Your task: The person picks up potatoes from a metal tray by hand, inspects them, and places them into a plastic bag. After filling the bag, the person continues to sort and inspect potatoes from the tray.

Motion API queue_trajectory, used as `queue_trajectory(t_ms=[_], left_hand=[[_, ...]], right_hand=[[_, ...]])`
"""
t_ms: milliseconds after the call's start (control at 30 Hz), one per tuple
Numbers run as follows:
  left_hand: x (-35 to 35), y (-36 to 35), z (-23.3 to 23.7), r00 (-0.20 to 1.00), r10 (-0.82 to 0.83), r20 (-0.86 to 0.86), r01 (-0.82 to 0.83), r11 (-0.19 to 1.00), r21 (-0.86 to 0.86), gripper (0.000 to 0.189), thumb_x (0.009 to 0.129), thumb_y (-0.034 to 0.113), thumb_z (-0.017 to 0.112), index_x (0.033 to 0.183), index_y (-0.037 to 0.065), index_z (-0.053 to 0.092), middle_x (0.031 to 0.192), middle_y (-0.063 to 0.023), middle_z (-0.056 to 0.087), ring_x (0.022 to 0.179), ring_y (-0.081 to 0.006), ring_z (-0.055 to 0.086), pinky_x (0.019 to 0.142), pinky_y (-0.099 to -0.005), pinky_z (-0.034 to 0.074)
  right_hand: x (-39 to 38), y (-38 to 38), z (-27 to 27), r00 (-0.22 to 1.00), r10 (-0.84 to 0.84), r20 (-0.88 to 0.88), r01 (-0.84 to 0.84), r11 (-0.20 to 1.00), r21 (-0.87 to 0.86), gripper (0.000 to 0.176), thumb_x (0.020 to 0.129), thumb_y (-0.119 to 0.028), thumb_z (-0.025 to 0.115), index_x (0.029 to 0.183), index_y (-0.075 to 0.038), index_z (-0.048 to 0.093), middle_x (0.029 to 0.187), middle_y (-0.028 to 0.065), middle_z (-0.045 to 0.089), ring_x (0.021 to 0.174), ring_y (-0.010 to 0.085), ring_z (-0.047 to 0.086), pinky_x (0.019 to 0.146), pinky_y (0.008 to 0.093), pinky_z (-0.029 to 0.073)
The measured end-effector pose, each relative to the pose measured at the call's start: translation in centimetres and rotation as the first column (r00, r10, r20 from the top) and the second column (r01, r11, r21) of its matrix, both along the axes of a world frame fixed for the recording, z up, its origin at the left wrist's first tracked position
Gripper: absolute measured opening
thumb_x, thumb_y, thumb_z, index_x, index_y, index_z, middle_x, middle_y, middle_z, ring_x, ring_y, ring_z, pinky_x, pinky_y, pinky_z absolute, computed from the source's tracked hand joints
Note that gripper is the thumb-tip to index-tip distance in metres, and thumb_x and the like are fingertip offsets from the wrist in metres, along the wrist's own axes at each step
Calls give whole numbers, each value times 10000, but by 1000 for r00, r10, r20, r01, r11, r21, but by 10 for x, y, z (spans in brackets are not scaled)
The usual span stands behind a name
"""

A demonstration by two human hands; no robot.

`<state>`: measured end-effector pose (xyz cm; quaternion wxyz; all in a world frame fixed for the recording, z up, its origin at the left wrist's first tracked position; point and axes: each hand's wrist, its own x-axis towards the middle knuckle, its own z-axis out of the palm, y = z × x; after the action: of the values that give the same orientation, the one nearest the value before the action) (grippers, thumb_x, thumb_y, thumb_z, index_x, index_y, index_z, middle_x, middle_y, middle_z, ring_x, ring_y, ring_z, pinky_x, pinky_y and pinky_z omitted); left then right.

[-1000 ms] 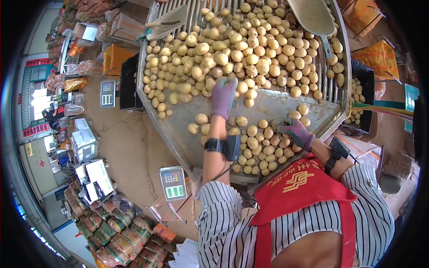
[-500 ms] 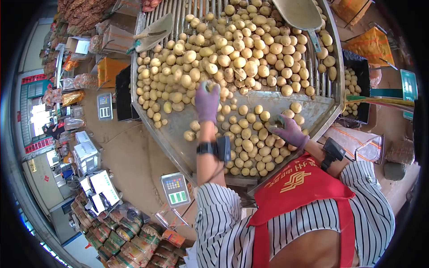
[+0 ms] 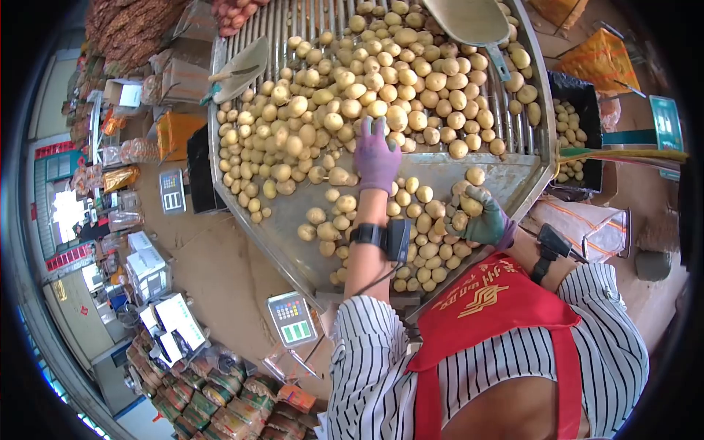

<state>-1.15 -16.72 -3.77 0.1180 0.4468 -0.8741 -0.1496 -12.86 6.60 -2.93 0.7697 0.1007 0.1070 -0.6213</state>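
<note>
My left hand (image 3: 378, 158), in a purple glove, reaches over the lower edge of the big potato pile (image 3: 308, 132). Its fingers stretch forward, a little apart, against the potatoes there; the underside of the hand is hidden. My right hand (image 3: 488, 218), in a greyish-green and purple glove, curls around a potato (image 3: 471, 206) at the right of the smaller potato heap (image 3: 429, 253). Other potatoes touch or lie close to its fingers. Both groups lie on a metal sorting table (image 3: 293, 213) with a slatted upper part.
Two metal scoops rest on the table, one at the upper left (image 3: 246, 70) and another at the upper right (image 3: 469, 22). A black-lined crate (image 3: 587, 110) with potatoes stands on the right. Digital scales (image 3: 292, 319) are at the lower left, near stacked bags (image 3: 213, 396).
My left hand has moved right along the pile's lower edge, and its fingers have straightened. My right hand has turned and now curls around a potato. The view has shifted slightly.
</note>
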Motion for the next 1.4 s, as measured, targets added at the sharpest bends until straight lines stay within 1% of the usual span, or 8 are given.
queue_trajectory(t_ms=[400,667,733,900,1067,1133,1200,1400], left_hand=[[22,60,-23,964,144,-224,19,800,599,517,698,427,794,1004,33,658,1017,-169,623,997,-326,613,883,-411,481],[47,123,51,865,214,-454,226,641,733,539,882,369,655,1313,78,513,1249,-191,527,1205,-295,517,1019,-410,419],[91,66,-38,973,48,-227,-29,996,84,503,871,309,664,1298,84,524,1268,-214,503,1216,-320,509,1034,-408,420],[90,-5,-26,941,335,50,-339,931,133,554,718,138,741,1232,74,544,1355,-214,378,1151,-376,530,984,-406,458],[93,-12,-46,871,451,-195,-410,886,217,383,710,116,693,1056,48,544,1174,-150,441,972,-304,548,862,-413,496],[102,-3,-33,223,839,-496,134,477,869,355,748,117,625,1089,58,545,1134,-132,487,1005,-249,526,823,-384,506],[107,27,-9,66,962,-263,452,206,868,347,786,133,582,1129,85,558,1122,-106,532,1022,-234,518,810,-343,512],[94,104,-10,256,954,-159,554,-10,833,226,926,253,590,1084,91,589,968,-77,602,863,-237,608,624,-312,557]], right_hand=[[-12,28,-11,994,6,-111,15,981,194,431,956,-358,499,1251,-44,515,1146,165,603,993,256,609,849,402,528],[-24,38,-5,995,100,24,-101,993,53,548,937,-358,511,1388,-58,427,1295,151,556,1130,270,584,906,423,511],[-27,43,-12,993,109,47,-108,994,-31,581,922,-379,524,1394,-56,423,1299,150,554,1151,287,576,913,441,508],[-30,60,-7,994,83,-64,-77,992,101,648,896,-432,528,1385,-21,417,1320,165,532,1141,305,572,907,473,505],[-38,76,-7,998,24,51,-25,1000,12,591,905,-408,537,1372,-60,442,1293,144,550,1127,304,571,898,492,494],[-39,81,-9,1000,18,23,-20,998,63,569,903,-420,540,1359,-89,459,1275,144,559,1106,300,581,860,491,507],[-41,97,-21,1000,-27,-1,27,999,43,572,891,-452,547,1327,-88,479,1260,149,565,1072,291,595,806,460,521],[-89,192,-18,938,-348,-13,348,938,1,568,908,-494,496,1247,-39,489,1043,110,559,822,225,563,661,344,500]])
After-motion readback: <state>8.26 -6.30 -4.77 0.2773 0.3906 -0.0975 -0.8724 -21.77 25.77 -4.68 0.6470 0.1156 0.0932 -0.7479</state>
